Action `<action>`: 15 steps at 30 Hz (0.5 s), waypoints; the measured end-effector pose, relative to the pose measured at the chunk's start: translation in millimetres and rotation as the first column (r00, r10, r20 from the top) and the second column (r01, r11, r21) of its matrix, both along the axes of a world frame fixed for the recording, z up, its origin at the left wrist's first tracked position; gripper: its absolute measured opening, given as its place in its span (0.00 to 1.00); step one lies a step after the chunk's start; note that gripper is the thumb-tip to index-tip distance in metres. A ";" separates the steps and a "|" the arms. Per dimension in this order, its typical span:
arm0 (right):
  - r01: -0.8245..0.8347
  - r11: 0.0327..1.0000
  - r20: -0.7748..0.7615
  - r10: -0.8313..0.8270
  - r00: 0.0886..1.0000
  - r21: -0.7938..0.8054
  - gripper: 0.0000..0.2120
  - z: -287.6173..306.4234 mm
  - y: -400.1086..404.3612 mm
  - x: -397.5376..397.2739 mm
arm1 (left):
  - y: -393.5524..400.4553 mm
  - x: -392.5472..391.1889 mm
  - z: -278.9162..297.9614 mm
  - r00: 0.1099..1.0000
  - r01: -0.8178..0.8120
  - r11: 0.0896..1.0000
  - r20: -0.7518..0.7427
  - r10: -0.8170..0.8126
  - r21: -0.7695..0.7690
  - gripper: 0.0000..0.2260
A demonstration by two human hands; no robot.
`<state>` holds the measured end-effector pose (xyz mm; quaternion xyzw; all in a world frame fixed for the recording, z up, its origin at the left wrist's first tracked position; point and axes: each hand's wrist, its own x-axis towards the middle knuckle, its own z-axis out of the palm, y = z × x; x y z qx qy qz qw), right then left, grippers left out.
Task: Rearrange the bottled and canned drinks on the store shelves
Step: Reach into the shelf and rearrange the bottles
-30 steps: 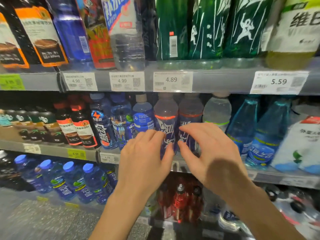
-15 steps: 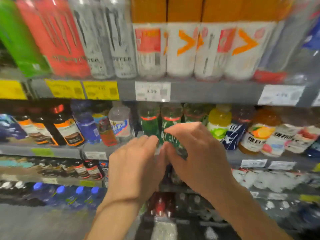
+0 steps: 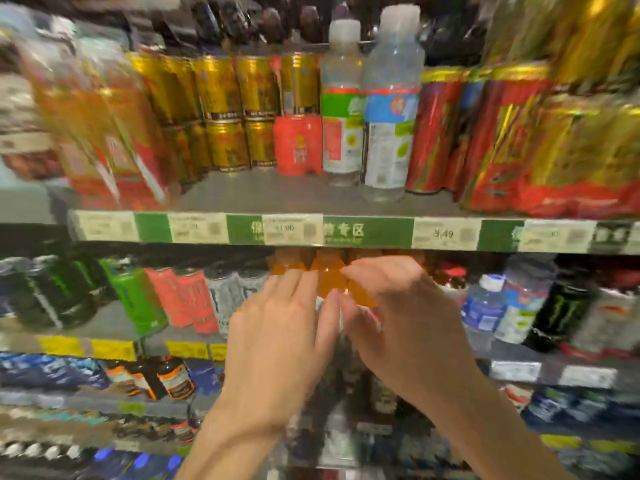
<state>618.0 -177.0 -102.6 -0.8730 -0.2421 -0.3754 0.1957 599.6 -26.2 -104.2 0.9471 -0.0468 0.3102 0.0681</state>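
Orange plastic drink bottles [image 3: 327,277] crowd behind your left hand [image 3: 280,336] and right hand [image 3: 403,327], fingers loosely spread, grip unclear through blur; rushing could topple neighbours.

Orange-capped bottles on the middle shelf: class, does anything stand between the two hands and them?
Nothing visible does. The left hand and right hand are already at the orange-capped bottles; blur hides the exact grip.

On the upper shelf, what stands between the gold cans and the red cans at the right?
In the head view, a small red pack and two clear bottles stand between the gold cans and the red cans.
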 end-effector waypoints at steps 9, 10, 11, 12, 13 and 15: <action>-0.133 0.972 0.115 0.113 0.987 0.191 0.14 48.0 -7.3 27.3 | -3.7 11.3 63.3 0.998 -0.053 0.998 0.015 0.053 -0.016 0.16; -0.135 0.971 0.108 0.115 0.987 0.197 0.14 50.1 -6.7 31.2 | -1.8 12.6 65.1 0.998 -0.061 0.998 0.008 0.061 -0.019 0.16; -0.136 0.969 0.104 0.117 0.988 0.204 0.14 52.1 -5.8 34.7 | 0.5 14.1 66.1 0.998 -0.067 0.998 0.008 0.067 -0.017 0.15; -0.139 0.968 0.102 0.120 0.988 0.210 0.14 54.2 -4.5 37.8 | 3.5 16.0 66.6 0.998 -0.067 0.998 0.012 0.067 -0.017 0.15; -0.139 0.967 0.092 0.121 0.988 0.214 0.14 55.9 -3.1 40.5 | 6.6 18.7 67.5 0.998 -0.064 0.998 0.015 0.065 -0.022 0.14; -0.116 0.963 0.034 0.111 0.993 0.243 0.15 61.4 -0.1 44.6 | 13.6 26.2 70.1 0.998 -0.053 0.998 0.016 0.053 -0.032 0.13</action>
